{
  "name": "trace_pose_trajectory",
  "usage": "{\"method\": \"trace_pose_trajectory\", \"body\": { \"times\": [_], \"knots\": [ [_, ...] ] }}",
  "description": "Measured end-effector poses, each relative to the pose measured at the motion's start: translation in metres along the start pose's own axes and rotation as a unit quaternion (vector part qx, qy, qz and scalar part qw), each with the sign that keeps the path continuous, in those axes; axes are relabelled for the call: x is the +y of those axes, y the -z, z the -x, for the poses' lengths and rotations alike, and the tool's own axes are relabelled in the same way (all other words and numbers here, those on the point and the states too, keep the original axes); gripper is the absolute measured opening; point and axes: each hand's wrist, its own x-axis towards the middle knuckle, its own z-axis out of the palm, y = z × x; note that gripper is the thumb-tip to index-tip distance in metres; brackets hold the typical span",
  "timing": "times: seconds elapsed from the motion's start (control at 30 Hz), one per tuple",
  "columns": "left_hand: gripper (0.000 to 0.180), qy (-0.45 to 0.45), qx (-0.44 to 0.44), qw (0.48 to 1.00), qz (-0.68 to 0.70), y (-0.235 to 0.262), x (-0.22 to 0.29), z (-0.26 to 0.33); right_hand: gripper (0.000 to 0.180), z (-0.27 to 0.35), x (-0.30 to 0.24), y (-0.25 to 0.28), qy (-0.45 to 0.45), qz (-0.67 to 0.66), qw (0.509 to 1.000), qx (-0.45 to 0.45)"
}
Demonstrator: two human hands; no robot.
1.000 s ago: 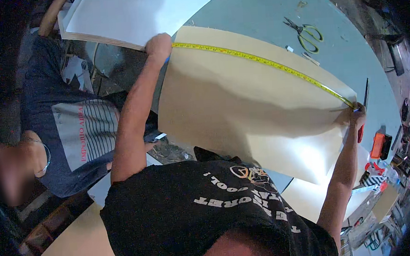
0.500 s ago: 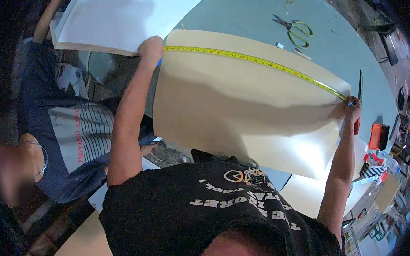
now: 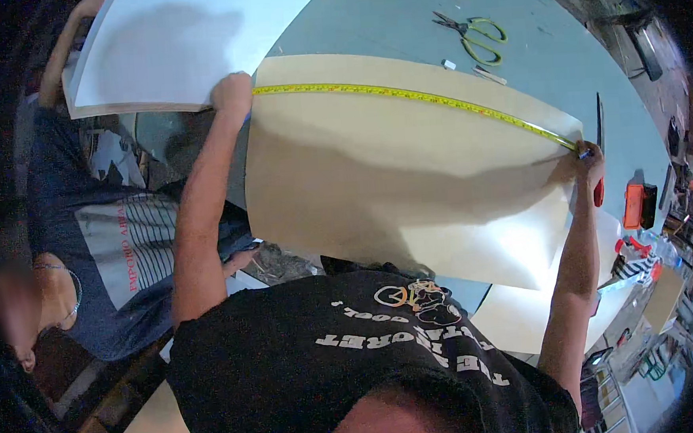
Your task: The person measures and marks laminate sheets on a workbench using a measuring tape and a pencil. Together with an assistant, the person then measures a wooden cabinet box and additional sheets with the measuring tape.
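Note:
A yellow tape measure (image 3: 402, 94) stretches across a large tan sheet (image 3: 344, 177), near its far edge. At the sheet's far left corner, my left hand (image 3: 232, 95) is closed on one end of the tape, with a bit of blue showing under it. My right hand (image 3: 590, 162) pinches the other end at the right edge, and a small blue-and-white piece shows between its fingers. Right beside this hand lies a long dark blade (image 3: 599, 122); a red handle-like part (image 3: 599, 191) shows by the wrist.
Green-handled scissors (image 3: 474, 34), a small white block (image 3: 449, 65) and a thin stick (image 3: 489, 75) lie on the grey-green table (image 3: 382, 16). A stack of white sheets (image 3: 161, 45) borders my left hand. Another person (image 3: 118, 246) is at the left. An orange box (image 3: 635, 205) stands right.
The whole view has shifted slightly, so the table things appear further left. Both hands keep hold of the tape, which stays stretched over the sheet.

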Motion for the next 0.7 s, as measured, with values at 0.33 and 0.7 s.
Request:
{"method": "trace_pose_trajectory", "body": {
  "times": [0.33,0.7],
  "knots": [
    [0.021,-0.041,0.016,0.999,-0.030,0.012,0.018,-0.002,0.023,-0.006,0.024,0.002,-0.025,0.045,0.999,-0.006],
    [0.024,-0.033,0.009,0.999,0.021,-0.013,-0.018,0.004,0.017,0.003,0.032,-0.015,-0.019,-0.053,0.998,0.010]
  ]
}}
